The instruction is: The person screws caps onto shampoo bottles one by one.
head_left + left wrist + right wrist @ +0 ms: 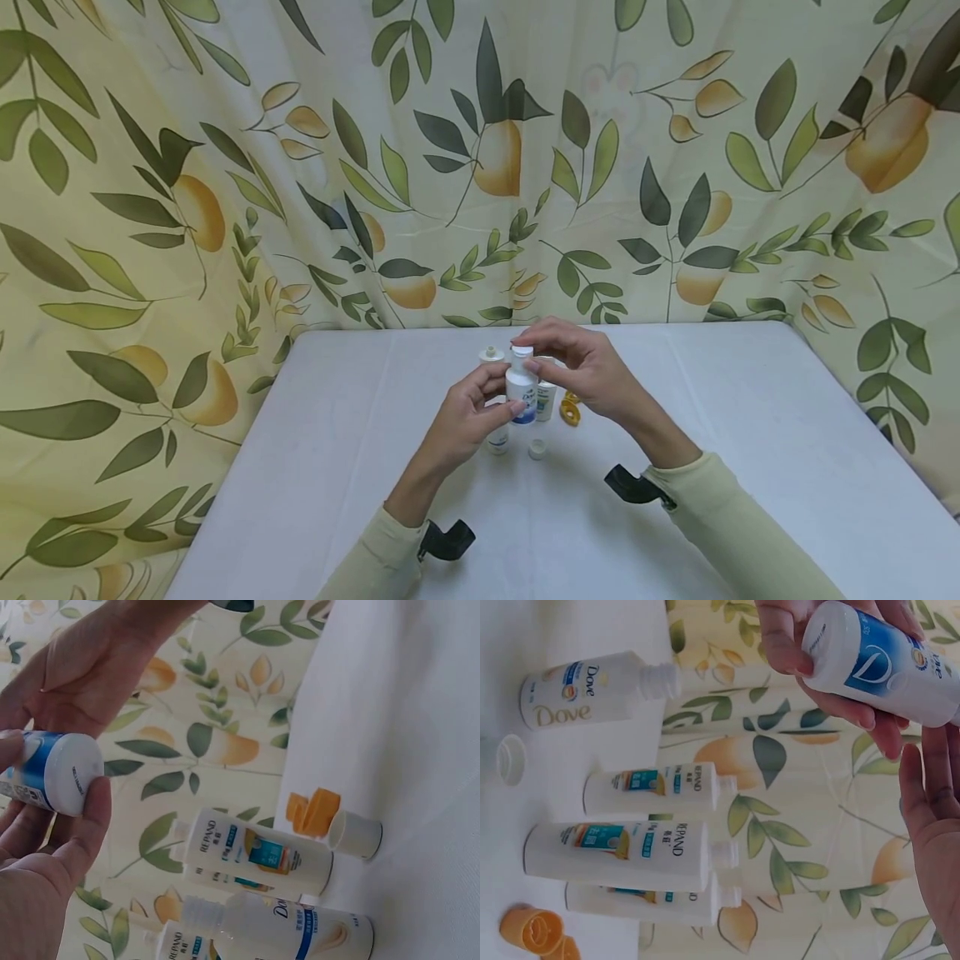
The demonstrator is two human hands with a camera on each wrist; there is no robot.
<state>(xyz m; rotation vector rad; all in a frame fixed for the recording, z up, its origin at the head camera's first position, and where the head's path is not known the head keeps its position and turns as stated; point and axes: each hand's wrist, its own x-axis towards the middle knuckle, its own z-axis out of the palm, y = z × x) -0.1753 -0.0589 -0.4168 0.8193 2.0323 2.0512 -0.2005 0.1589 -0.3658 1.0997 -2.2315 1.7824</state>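
Note:
My left hand (468,417) holds a small white and blue Dove bottle (517,384) round its body, upright above the table. At its top, my right hand (588,367) pinches the white cap (522,352) between thumb and fingers. The left wrist view shows the base of the bottle (75,776) with left fingers around it. Below the hands stands another Dove bottle (592,690), its neck uncapped. Several white REPAND bottles (622,851) with uncapped necks stand beside it, partly hidden by my hands in the head view.
A loose white cap (537,449) lies on the white-covered table (360,467) nearest me. Orange caps (571,412) lie to the right of the bottles. Behind the table hangs a leaf-and-fruit patterned curtain (465,233). Each sleeve carries a black wrist mount (633,486).

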